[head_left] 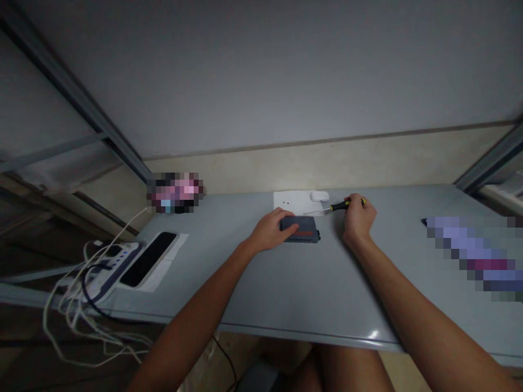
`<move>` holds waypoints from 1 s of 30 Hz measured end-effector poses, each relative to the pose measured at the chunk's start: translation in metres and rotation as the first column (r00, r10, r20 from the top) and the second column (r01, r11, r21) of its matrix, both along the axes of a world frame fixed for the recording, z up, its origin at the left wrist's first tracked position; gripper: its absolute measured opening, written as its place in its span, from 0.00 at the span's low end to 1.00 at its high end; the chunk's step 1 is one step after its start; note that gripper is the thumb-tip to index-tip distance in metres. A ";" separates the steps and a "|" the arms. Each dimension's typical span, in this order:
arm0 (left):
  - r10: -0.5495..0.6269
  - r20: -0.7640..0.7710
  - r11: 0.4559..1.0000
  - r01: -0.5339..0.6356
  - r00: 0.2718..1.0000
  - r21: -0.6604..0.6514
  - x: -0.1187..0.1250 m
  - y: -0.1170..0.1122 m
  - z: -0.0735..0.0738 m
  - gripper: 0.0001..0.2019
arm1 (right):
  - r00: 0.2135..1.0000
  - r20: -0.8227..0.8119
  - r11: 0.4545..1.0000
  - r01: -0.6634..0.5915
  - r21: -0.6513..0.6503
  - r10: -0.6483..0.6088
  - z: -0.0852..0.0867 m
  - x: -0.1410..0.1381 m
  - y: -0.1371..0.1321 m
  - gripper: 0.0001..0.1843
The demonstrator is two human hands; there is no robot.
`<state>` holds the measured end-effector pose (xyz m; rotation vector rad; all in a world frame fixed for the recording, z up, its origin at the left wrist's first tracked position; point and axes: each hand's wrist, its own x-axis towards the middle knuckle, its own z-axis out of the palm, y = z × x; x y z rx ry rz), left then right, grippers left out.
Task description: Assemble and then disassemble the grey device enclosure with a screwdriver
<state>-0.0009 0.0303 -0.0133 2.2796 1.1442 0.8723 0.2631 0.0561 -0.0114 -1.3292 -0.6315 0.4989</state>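
Two hands: both yours, both busy; L hand (269, 231) at the dark box (307, 222), R hand (360, 218) w/ the screwdriver (339, 206).
Box pos.: flat on the table (265, 294), approx. 12 o'clock from you, closer to the far side than the near edge.
Box long axis: 9 to 3, i.e. crosswise to you; red marking on top, small dark bit sticking out at the 3 o'clock end.
L grip: holding the box by its 9 o'clock end, thumb over the top, fingers at the far corner; can't tell if any fingertips are underneath.
R grip: fingers closed round the black-&-yellow handle, shaft bare, pointing approx. 9.
Tip vs. box: key relation; tip sits by the far edge, so box is approx. 6 o'clock from it; can't tell if they touch.
Box vs. R hand: approx. 9, a bit toward 8, w/ a gap btwn.
Shaft axis: roughly parallel to the box's long side.
Nearer hand: L, in contact; R is off at 3 o'clock, clear of the box.
White paper (300, 201): 12 o'clock from box, shaft over its near part.
White case (320, 196): approx. 1 o'clock from box.
Phone (150, 258): btwn 8 & 9 from box, well apart, beside the power strip (119, 260).
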 end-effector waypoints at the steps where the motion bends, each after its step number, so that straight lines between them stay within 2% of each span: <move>1: -0.031 0.009 0.999 0.031 0.999 -0.009 -0.001 0.000 0.000 0.16 | 1.000 -0.002 1.000 0.003 0.002 -0.003 0.000 0.000 0.000 0.11; 4: -0.128 0.037 0.991 0.129 0.991 -0.027 -0.006 0.002 0.002 0.15 | 1.000 -0.017 1.000 0.008 0.004 -0.007 0.000 0.000 0.001 0.11; 7: -0.171 0.037 0.984 0.173 0.985 -0.053 -0.009 0.003 0.003 0.14 | 1.000 -0.014 1.000 0.013 -0.006 -0.013 -0.001 0.000 0.001 0.11; 13: -0.161 0.045 0.984 0.163 0.986 -0.065 -0.009 -0.002 0.007 0.14 | 1.000 0.001 1.000 -0.001 -0.002 0.001 -0.003 0.001 0.002 0.10; 17: -0.086 0.044 0.995 0.088 0.995 -0.041 -0.008 -0.006 0.009 0.14 | 1.000 0.022 1.000 -0.001 0.010 0.001 -0.005 0.002 0.003 0.11; 20: -0.075 0.037 0.996 0.077 0.997 -0.045 -0.008 -0.005 0.009 0.14 | 0.999 0.040 1.000 -0.004 0.017 0.004 -0.006 0.003 0.003 0.12; 25: -0.053 0.093 0.988 0.066 0.994 -0.138 -0.011 0.001 0.010 0.15 | 1.000 0.003 1.000 -0.012 -0.026 0.012 -0.005 0.003 0.004 0.11; 30: -0.080 0.138 0.967 0.110 0.987 -0.228 -0.012 0.005 0.012 0.15 | 1.000 -0.008 0.999 -0.030 -0.030 0.030 -0.005 0.002 0.005 0.10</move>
